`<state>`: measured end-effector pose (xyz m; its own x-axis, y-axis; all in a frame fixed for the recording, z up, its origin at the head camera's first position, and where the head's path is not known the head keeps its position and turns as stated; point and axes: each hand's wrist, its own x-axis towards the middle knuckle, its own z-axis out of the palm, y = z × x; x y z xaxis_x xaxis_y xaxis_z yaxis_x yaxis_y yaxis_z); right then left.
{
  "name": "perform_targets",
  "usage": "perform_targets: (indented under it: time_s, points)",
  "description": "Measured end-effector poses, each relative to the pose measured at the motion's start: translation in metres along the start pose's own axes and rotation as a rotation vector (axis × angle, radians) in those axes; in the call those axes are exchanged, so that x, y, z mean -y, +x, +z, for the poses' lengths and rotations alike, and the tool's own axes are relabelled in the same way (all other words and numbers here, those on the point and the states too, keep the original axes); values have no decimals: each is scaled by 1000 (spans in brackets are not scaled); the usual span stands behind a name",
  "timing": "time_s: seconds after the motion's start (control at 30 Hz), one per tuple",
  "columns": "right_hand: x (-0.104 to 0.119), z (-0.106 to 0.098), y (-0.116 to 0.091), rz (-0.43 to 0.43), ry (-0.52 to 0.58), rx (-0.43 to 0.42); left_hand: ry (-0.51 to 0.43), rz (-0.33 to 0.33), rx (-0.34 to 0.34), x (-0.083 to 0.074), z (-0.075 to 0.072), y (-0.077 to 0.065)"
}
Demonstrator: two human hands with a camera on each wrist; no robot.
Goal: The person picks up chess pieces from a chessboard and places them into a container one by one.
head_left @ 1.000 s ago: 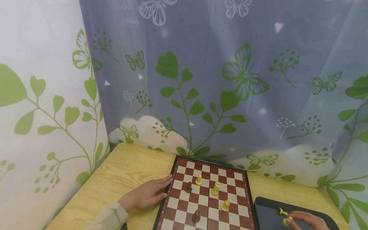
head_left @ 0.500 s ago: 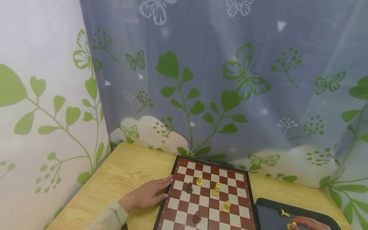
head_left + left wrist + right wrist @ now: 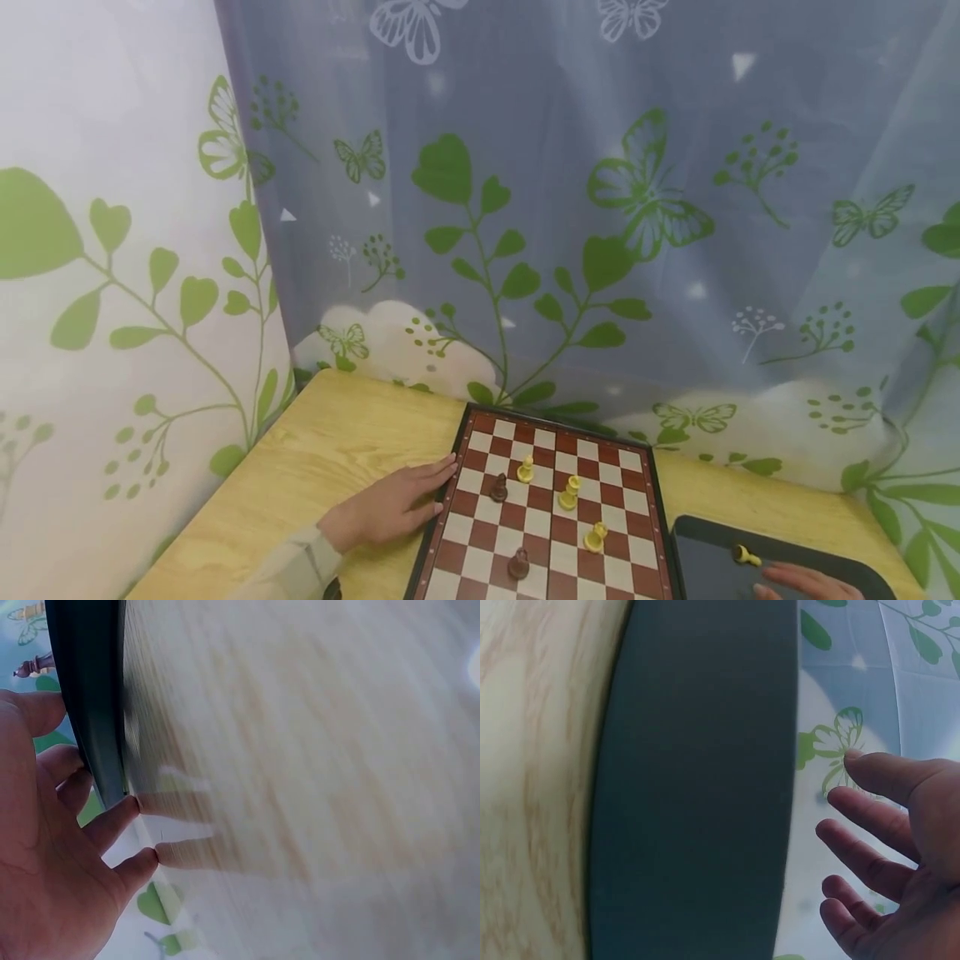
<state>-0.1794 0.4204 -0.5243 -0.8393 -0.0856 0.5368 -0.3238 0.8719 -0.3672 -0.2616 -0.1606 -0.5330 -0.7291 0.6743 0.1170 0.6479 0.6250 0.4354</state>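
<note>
My left hand (image 3: 386,507) lies at the left edge of a chessboard (image 3: 457,533); its fingertips touch the black rim. In the left wrist view its fingers (image 3: 112,825) are spread along the dark board edge (image 3: 97,697). My right hand (image 3: 813,581) is over a black tray (image 3: 701,546), fingers loosely extended. The right wrist view shows that hand (image 3: 922,847) with thumb and fingers apart and nothing between them. Just left of its fingertips a yellow chess piece (image 3: 746,555) lies on its side in the tray.
Two dark chess pieces, one a pawn-sized piece (image 3: 518,564) near the front, and several yellow ones, including a rook (image 3: 596,537), stand on the board. A wooden table (image 3: 360,417) carries board and tray. A patterned curtain (image 3: 525,208) hangs close behind.
My right hand has let go of a yellow chess piece it pinched over the tray; that piece is now out of sight. The left hand stays at the board's edge. The view has shifted slightly.
</note>
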Motion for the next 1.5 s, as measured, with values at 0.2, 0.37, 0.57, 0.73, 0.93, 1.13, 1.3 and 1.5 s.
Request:
perform_targets:
  time_s: [0.2,0.37,0.57,0.73,0.93,1.13,1.3,1.5]
  points:
    - [21,0,13,145,-66,78,26,20,-19,1,-4,6]
    - [36,-3,24,170,-24,208,2,-3,-3,2,-3,6]
    - [64,-3,37,287,90,485,4,5,-8,3,1,5]
    - [90,3,40,355,146,563,4,1,4,2,2,6]
    - [114,16,46,226,245,530,2,-4,17,1,2,4]
    - [140,26,62,239,309,581,16,4,-2,3,0,2]
    - [148,37,74,226,373,654,7,-2,-2,1,-1,3]
    - [151,55,75,134,425,703,-1,-2,15,-1,-1,1]
